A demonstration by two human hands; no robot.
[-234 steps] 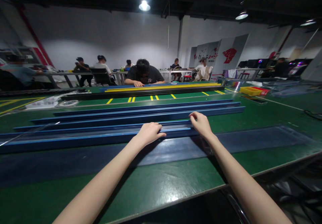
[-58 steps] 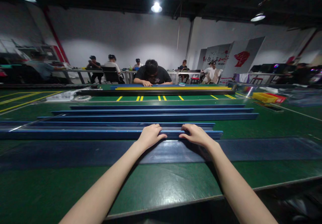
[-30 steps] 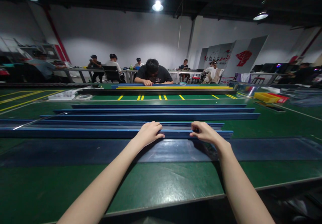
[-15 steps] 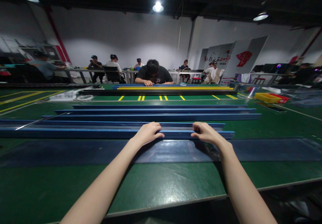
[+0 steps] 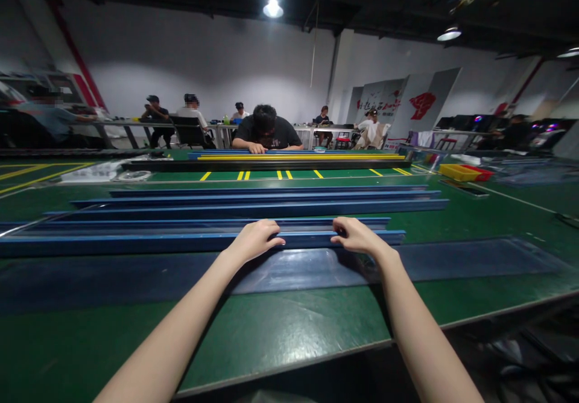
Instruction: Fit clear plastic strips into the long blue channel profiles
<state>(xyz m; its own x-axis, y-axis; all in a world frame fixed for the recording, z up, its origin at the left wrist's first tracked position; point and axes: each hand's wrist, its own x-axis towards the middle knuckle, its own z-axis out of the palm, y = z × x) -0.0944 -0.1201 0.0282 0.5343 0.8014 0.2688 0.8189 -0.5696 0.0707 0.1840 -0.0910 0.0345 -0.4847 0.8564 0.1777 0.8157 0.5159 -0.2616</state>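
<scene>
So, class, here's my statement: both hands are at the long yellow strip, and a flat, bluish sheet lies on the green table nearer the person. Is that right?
Not quite: the left hand and right hand are at the nearest blue rail, not the yellow strip, as the head view shows. The flat, bluish sheet does lie on the green table nearer the person.

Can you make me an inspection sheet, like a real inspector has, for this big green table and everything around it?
Surface: green table, shiny near the front; yellow stripes toward the far side.
Job's things: nearest blue rail; see-through sheet flat in front of it; more blue rails behind.
Clutter: yellow bin and red bin, far right.
Grips: left grip and right grip both curled over the nearest blue rail, right one closer to its right end.
Cables: dark cord at the right edge, blurry.
Surroundings: person leaning over the far side; seated people behind; lit ceiling lamp.
</scene>
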